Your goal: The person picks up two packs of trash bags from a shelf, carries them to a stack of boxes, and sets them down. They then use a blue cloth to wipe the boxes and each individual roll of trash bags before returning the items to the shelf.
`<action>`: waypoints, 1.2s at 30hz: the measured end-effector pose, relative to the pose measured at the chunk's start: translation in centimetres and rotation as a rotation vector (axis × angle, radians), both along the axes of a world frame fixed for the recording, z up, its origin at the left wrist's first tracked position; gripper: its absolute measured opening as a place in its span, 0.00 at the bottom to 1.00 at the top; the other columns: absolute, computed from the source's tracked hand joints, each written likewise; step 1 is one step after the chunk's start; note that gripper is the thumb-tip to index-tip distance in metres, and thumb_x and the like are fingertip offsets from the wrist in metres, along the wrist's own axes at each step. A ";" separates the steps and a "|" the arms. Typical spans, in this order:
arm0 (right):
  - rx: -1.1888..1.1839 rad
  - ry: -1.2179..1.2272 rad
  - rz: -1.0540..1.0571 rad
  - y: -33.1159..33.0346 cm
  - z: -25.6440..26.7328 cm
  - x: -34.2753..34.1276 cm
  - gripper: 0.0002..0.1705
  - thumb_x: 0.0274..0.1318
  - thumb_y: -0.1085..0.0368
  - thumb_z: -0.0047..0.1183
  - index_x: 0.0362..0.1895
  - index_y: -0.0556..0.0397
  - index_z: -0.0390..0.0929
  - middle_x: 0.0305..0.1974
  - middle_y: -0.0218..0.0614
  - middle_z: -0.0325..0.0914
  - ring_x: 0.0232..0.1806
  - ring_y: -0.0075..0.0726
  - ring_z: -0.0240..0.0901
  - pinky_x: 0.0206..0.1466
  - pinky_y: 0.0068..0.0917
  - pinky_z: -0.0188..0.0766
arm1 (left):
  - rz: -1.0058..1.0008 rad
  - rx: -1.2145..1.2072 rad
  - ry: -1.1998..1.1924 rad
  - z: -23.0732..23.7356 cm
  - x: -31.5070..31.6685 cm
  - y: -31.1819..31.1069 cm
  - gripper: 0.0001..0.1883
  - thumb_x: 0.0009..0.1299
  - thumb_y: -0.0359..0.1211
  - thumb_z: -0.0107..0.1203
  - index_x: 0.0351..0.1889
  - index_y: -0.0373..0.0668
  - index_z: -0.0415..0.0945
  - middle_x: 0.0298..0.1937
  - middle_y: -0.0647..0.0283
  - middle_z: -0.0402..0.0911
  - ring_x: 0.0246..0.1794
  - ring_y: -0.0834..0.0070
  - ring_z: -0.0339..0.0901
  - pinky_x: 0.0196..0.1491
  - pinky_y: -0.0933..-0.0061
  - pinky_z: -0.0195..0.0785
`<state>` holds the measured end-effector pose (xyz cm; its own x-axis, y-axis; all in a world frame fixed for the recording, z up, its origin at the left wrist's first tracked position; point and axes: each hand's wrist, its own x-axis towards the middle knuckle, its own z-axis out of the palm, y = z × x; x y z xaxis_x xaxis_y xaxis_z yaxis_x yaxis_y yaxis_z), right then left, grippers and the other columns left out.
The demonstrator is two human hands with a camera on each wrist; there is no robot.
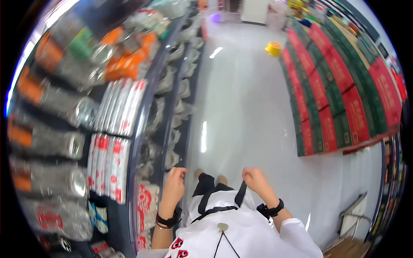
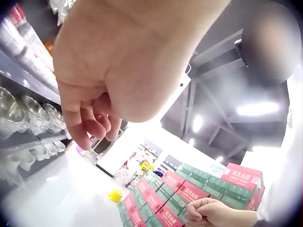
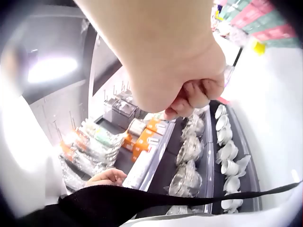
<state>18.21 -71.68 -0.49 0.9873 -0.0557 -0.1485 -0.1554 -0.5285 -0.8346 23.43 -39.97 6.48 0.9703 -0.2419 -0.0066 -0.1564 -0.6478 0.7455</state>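
Observation:
My left hand [image 1: 173, 189] is raised in front of my body beside the shelves. In the left wrist view its fingers [image 2: 92, 125] hang loosely curled, with nothing seen in them. My right hand [image 1: 258, 182] is raised over the aisle, fingers bent toward the palm. Nothing shows in its grasp in the right wrist view. A black strap [image 1: 241, 194] overlaps the right hand in the head view; the right wrist view shows it passing below that hand. Nearest the left hand are a red-and-white wrapped pack [image 1: 147, 200] and plastic-wrapped bowls [image 3: 188, 151] on the shelf.
Shelves on the left hold bagged goods with orange labels [image 1: 32, 90] and white-and-red packs [image 1: 112, 165]. A stack of red and green cartons [image 1: 327, 94] stands at the right. A yellow bucket-like thing [image 1: 273, 48] and a folding cart [image 1: 355, 215] are on the pale floor [image 1: 245, 99].

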 end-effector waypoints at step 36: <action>-0.099 0.058 -0.681 -34.6 -5.1 44.2 0.12 0.47 0.73 0.42 0.23 0.56 0.80 0.17 0.48 0.75 0.19 0.42 0.75 0.25 0.38 0.68 | -0.474 -0.016 0.006 -4.5 65.7 -41.5 0.07 0.59 0.23 0.46 0.24 0.37 0.77 0.21 0.45 0.74 0.24 0.47 0.77 0.30 0.59 0.70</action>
<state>62.46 -106.27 -5.62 0.7181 -0.6767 -0.1622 -0.5226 -0.3706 -0.7678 89.16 -81.44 1.98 0.7531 -0.6579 -0.0047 -0.4273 -0.4945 0.7569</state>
